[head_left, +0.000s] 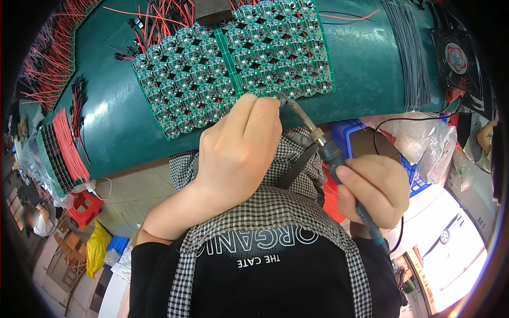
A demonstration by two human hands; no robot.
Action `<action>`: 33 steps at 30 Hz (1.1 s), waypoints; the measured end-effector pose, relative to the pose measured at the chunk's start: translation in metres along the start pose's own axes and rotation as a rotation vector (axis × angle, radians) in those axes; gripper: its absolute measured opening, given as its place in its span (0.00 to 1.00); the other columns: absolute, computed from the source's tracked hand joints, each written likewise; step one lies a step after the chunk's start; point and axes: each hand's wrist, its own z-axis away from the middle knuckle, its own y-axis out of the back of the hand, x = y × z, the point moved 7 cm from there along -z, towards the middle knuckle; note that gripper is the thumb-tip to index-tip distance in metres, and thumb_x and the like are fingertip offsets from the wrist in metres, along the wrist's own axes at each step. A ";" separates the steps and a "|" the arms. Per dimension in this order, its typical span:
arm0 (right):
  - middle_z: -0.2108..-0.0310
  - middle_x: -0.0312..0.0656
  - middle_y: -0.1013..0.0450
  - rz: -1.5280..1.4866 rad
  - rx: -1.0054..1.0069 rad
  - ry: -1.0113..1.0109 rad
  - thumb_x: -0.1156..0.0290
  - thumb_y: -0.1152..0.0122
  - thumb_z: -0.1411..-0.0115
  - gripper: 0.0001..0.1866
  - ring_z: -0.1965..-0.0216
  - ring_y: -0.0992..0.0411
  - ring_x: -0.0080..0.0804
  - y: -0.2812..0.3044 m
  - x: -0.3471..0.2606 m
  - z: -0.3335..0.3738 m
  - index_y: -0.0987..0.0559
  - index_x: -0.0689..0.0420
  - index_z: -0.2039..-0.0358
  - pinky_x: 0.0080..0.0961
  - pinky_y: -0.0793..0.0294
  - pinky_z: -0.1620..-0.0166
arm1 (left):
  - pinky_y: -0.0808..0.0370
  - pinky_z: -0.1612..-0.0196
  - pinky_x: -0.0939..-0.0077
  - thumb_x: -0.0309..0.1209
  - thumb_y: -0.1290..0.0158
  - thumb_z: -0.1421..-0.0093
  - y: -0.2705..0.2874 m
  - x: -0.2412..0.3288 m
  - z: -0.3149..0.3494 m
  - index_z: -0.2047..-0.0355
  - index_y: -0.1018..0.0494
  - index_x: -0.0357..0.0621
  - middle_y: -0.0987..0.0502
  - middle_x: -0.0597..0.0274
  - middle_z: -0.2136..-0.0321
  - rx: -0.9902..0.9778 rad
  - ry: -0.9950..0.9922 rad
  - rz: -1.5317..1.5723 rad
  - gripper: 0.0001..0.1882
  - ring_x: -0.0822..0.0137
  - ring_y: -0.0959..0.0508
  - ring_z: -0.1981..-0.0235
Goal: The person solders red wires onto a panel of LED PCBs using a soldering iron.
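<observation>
Two green panels of several small round circuit boards (233, 69) lie side by side on the dark green table (366, 69). My left hand (241, 143) rests at the near edge of the panels, fingers curled together near a board; what they pinch is hidden. My right hand (371, 191) grips the dark handle of a soldering iron (323, 148). Its metal tip reaches the near edge of the right panel, just beside my left fingertips.
Red and black wire leads (53, 58) lie in bundles at the left and far side of the table. A bundle of grey wires (411, 58) lies at the right, with a small black fan (457, 58) beyond it. A red stool (85, 206) stands on the floor.
</observation>
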 end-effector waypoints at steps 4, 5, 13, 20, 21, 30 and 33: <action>0.77 0.43 0.25 0.043 0.036 0.037 0.75 0.34 0.53 0.08 0.81 0.26 0.33 -0.001 -0.005 0.004 0.18 0.65 0.72 0.21 0.27 0.80 | 0.29 0.81 0.74 0.19 0.41 0.50 0.002 0.000 0.001 0.68 0.28 0.39 0.29 0.59 0.75 -0.012 0.014 -0.035 0.10 0.65 0.26 0.83; 0.78 0.43 0.25 0.006 0.094 0.012 0.74 0.35 0.52 0.08 0.81 0.26 0.32 0.004 -0.004 0.005 0.18 0.66 0.72 0.21 0.28 0.80 | 0.28 0.81 0.74 0.18 0.41 0.50 0.004 0.000 0.001 0.68 0.28 0.38 0.29 0.59 0.75 -0.014 0.022 -0.019 0.10 0.65 0.26 0.82; 0.81 0.44 0.26 -0.092 0.162 -0.062 0.75 0.39 0.52 0.08 0.84 0.27 0.32 0.007 0.002 0.006 0.19 0.68 0.76 0.22 0.29 0.81 | 0.27 0.79 0.72 0.17 0.41 0.50 0.005 -0.001 0.000 0.67 0.28 0.38 0.28 0.59 0.75 -0.018 0.024 0.026 0.10 0.62 0.25 0.80; 0.78 0.43 0.25 -0.025 0.106 -0.089 0.75 0.37 0.53 0.07 0.83 0.27 0.33 0.005 0.001 0.000 0.18 0.65 0.74 0.24 0.27 0.79 | 0.28 0.79 0.73 0.19 0.42 0.50 0.005 -0.002 0.001 0.68 0.27 0.40 0.28 0.62 0.76 -0.011 0.016 -0.019 0.10 0.65 0.25 0.81; 0.78 0.43 0.25 -0.017 0.095 -0.091 0.75 0.36 0.53 0.07 0.82 0.27 0.33 0.004 0.001 -0.001 0.18 0.64 0.73 0.24 0.27 0.79 | 0.28 0.80 0.73 0.20 0.42 0.50 0.004 -0.002 0.001 0.68 0.27 0.41 0.28 0.62 0.76 0.010 0.007 -0.029 0.09 0.65 0.25 0.81; 0.75 0.42 0.25 0.063 0.006 -0.015 0.75 0.33 0.54 0.09 0.81 0.26 0.34 0.000 -0.009 -0.004 0.17 0.63 0.71 0.24 0.27 0.80 | 0.27 0.78 0.73 0.20 0.41 0.51 0.009 -0.005 0.003 0.69 0.26 0.41 0.27 0.62 0.77 0.033 -0.004 -0.046 0.09 0.65 0.25 0.80; 0.79 0.43 0.26 -0.005 0.092 -0.046 0.74 0.36 0.52 0.08 0.83 0.27 0.33 0.006 -0.008 -0.002 0.18 0.65 0.73 0.23 0.29 0.81 | 0.27 0.78 0.72 0.19 0.40 0.50 0.009 -0.005 0.004 0.68 0.26 0.40 0.27 0.61 0.77 0.028 0.006 0.013 0.10 0.63 0.24 0.79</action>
